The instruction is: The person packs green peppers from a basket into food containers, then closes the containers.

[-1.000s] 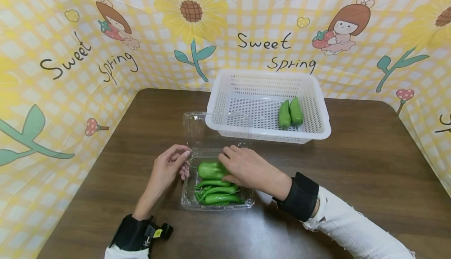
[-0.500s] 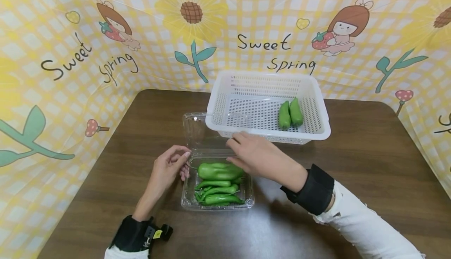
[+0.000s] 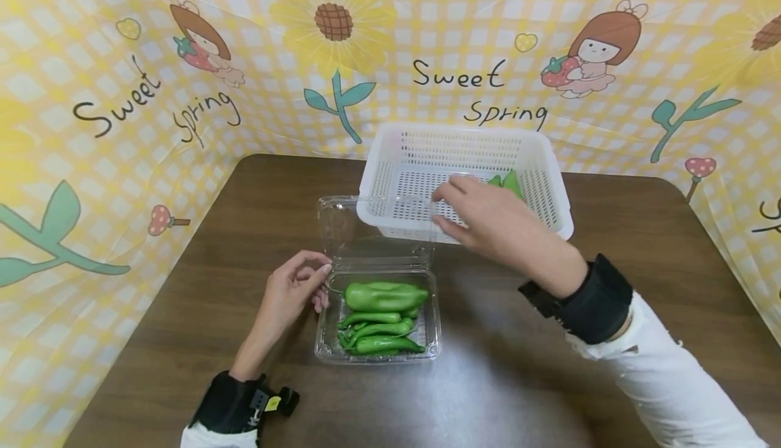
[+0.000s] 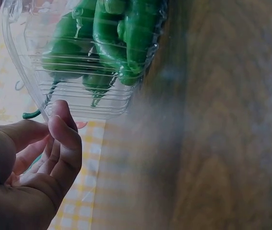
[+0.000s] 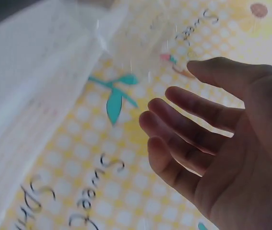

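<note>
My left hand (image 3: 295, 285) pinches the left rim of a clear plastic clamshell box (image 3: 378, 360) between thumb and finger; the left wrist view shows this grip on the box's rim (image 4: 15, 55) closely. Inside lie a large green pepper (image 3: 386, 296) and several slimmer green peppers (image 3: 384, 345). The lid (image 3: 375, 231) stands raised at the back. My right hand (image 3: 497, 221) hovers above the front of a white slotted basket (image 3: 549, 153), partly covering two green peppers (image 3: 512, 182) in it. The right wrist view shows its fingers (image 5: 188, 127) spread and loosely bent, holding nothing.
Brown wood table (image 3: 244, 211) lies under both containers. The basket is behind and right of the box, and the raised lid overlaps its left front corner in view. A yellow checked cloth (image 3: 256, 116) hangs behind and at the sides.
My right hand has left the large pepper in the box and moved up and right to the basket, uncovering that pepper. My left hand has stayed at the box rim.
</note>
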A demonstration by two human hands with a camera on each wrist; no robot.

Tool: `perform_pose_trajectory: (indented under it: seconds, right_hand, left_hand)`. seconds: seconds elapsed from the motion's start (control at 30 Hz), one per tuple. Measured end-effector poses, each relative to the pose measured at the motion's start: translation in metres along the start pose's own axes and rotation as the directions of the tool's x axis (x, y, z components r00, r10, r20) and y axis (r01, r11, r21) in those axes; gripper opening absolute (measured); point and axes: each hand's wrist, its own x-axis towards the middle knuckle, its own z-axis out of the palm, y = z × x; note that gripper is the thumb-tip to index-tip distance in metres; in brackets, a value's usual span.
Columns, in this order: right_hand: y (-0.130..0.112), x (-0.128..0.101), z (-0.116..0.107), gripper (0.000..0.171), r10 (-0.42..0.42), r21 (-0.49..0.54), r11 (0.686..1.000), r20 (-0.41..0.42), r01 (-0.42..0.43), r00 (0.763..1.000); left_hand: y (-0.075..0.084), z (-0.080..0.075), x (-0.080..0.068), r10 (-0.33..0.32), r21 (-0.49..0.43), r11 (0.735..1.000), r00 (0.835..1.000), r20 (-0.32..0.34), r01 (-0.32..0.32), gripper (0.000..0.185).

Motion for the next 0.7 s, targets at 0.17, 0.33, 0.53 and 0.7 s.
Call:
perform_pose_trajectory:
  seconds: [0.17,0.33,0.53,0.7]
  right_hand:
    - [0.020,0.007,-0.023,0.022,0.071,0.011,0.997,-0.012,-0.071,0.997]
    - [0.040,0.015,-0.036,0.021,0.159,-0.007,0.987,0.043,-0.159,0.986]
    - [0.071,0.037,-0.041,0.021,0.218,0.023,0.974,0.154,-0.224,0.964]
    - [0.093,0.049,-0.039,0.022,0.247,0.000,0.967,0.229,-0.254,0.942]
  left_hand:
    - [0.001,-0.001,0.000,-0.005,0.009,1.000,1.000,0.006,0.005,0.021]
    - [0.001,-0.002,0.001,-0.006,0.009,1.000,1.000,0.015,0.006,0.022]
    - [0.001,-0.002,0.002,-0.012,0.002,1.000,1.000,0.009,0.012,0.021]
    - [0.002,0.001,0.001,-0.001,-0.010,1.000,1.000,0.016,0.002,0.020]
